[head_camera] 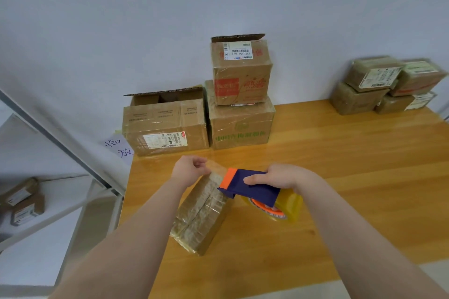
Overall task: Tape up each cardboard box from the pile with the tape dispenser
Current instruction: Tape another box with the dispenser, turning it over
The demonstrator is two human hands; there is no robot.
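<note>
A small flat cardboard box (201, 216) lies on the wooden table (340, 177) in front of me, its top seam facing up. My right hand (279, 176) grips the blue and orange tape dispenser (250, 185), whose yellowish tape roll (286, 206) hangs below it. The dispenser's orange edge sits at the box's far end. My left hand (190, 168) pinches the free end of clear tape (216, 167) just beyond that far end.
At the table's back stand an open box (167, 126), a taped box (243, 124) and an open-topped box (241, 70) stacked on it. Several taped boxes (386, 85) are piled at the back right. A handwritten paper note (119, 148) hangs at the left edge.
</note>
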